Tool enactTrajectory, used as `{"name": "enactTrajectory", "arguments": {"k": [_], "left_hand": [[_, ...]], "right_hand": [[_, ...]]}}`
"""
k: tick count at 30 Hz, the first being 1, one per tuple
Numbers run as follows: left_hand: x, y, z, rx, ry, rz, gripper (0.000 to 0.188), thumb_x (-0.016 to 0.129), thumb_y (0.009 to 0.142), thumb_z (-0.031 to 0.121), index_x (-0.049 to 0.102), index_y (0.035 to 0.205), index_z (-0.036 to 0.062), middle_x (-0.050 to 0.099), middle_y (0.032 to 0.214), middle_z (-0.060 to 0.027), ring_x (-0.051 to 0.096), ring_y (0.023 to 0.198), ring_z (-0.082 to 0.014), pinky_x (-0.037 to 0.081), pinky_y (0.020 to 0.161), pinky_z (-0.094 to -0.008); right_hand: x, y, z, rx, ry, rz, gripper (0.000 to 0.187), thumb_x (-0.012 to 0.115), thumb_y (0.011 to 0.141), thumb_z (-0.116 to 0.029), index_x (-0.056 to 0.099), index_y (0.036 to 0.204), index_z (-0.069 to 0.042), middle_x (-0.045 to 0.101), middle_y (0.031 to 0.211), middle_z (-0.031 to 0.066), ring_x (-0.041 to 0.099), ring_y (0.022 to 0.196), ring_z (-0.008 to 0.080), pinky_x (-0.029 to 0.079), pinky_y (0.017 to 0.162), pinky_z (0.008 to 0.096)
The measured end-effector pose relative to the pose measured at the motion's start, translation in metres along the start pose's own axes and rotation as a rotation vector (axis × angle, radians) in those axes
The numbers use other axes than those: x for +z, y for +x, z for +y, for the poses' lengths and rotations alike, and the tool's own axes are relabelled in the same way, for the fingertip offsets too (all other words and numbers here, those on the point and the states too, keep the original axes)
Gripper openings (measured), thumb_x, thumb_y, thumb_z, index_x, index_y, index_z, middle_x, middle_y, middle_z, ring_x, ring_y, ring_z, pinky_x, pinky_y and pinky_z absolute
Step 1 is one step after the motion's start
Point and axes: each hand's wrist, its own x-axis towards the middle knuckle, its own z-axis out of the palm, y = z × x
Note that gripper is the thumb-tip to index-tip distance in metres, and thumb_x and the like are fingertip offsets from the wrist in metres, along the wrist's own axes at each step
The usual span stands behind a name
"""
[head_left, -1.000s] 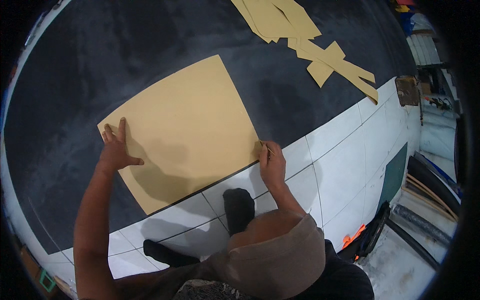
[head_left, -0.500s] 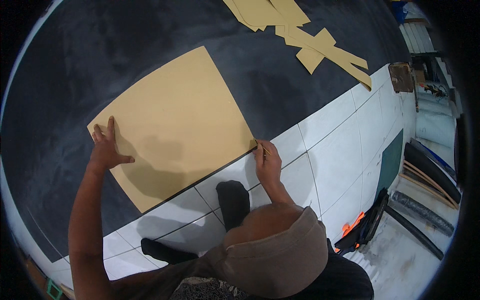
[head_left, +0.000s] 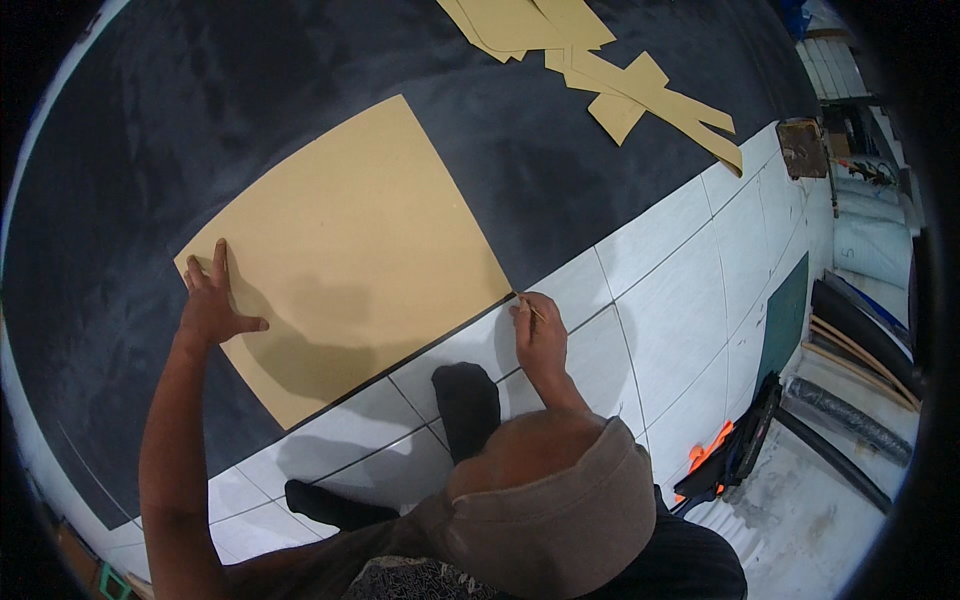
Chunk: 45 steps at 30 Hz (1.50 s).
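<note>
Covering most of the view, a large dark grey sheet of soft fabric-like material (head_left: 560, 190) lies spread over a floor of pale square tiles (head_left: 690, 300), its lower edge running diagonally across them. On it sits a big tan, roughly square paper pattern piece (head_left: 350, 250), lying flat with its lower edge near the edge of the dark sheet. Further up, well apart, a heap of tan paper offcuts (head_left: 600, 70) rests on the same sheet.

The left hand (head_left: 212, 305) is open, fingers spread, pressing flat on the left corner of the tan piece. The right hand (head_left: 540, 335) is closed around a thin marking tool (head_left: 530, 308), its tip touching at the right corner of the tan piece, just where paper meets dark sheet. What kind of tool it is cannot be told.

Only one corner is pinned, and the far side of the paper lies free. If the tool drags along the edge, I judge the paper could pivot or creep under the left hand, so the traced line would wander off the true outline. The soft sheet could also pucker under the tip.
</note>
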Motion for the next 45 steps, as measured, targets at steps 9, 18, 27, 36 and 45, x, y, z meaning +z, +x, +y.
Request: {"name": "enactTrajectory", "arguments": {"k": [9, 18, 27, 36, 45], "left_hand": [[0.002, 0.001, -0.002, 0.005, -0.001, -0.011, 0.161, 0.101, 0.042, 0.047, 0.0, 0.164, 0.0193, 0.003, 0.155, -0.0505, 0.009, 0.146, -0.0648, 0.034, 0.117, -0.0599], [-0.001, 0.0, -0.002, -0.005, -0.003, -0.031, 0.159, 0.1, 0.045, 0.05, -0.001, 0.164, 0.0185, 0.002, 0.155, -0.0507, 0.008, 0.146, -0.0654, 0.032, 0.118, -0.06], [-0.003, -0.002, -0.002, 0.0, 0.024, -0.016, 0.162, 0.099, 0.043, 0.053, -0.002, 0.164, 0.0188, 0.0, 0.153, -0.0527, 0.01, 0.146, -0.0653, 0.039, 0.113, -0.0571], [-0.005, -0.002, 0.001, -0.017, 0.01, -0.035, 0.162, 0.1, 0.042, 0.051, -0.002, 0.164, 0.0174, -0.001, 0.153, -0.0524, 0.011, 0.146, -0.0653, 0.042, 0.111, -0.0578], [-0.004, -0.005, 0.001, -0.02, 0.004, -0.03, 0.163, 0.101, 0.041, 0.051, 0.001, 0.164, 0.0154, 0.001, 0.154, -0.0514, 0.011, 0.145, -0.0657, 0.038, 0.114, -0.0585]], "right_hand": [[0.001, 0.003, -0.001, -0.036, -0.083, 0.024, 0.017, 0.061, 0.099, -0.012, 0.066, 0.112, -0.002, 0.068, 0.116, 0.0176, 0.07, 0.1, 0.0348, 0.056, 0.087, 0.0423], [0.021, 0.08, -0.032, -0.419, -0.138, 0.075, 0.015, 0.065, 0.096, -0.01, 0.07, 0.109, -0.005, 0.073, 0.107, 0.0138, 0.072, 0.09, 0.0316, 0.057, 0.076, 0.0384], [0.057, 0.182, -0.083, -0.597, -0.165, 0.03, 0.019, 0.059, 0.1, -0.015, 0.07, 0.113, -0.007, 0.073, 0.113, 0.0086, 0.07, 0.101, 0.0287, 0.054, 0.087, 0.0407], [0.096, 0.26, -0.125, -0.616, -0.115, 0.023, 0.022, 0.058, 0.1, -0.017, 0.07, 0.116, -0.008, 0.072, 0.116, 0.009, 0.067, 0.108, 0.0295, 0.052, 0.092, 0.0423], [0.079, 0.232, -0.106, -0.565, -0.219, -0.067, 0.023, 0.057, 0.1, -0.017, 0.069, 0.118, -0.01, 0.071, 0.121, 0.0088, 0.065, 0.113, 0.0303, 0.047, 0.097, 0.0463]]}}
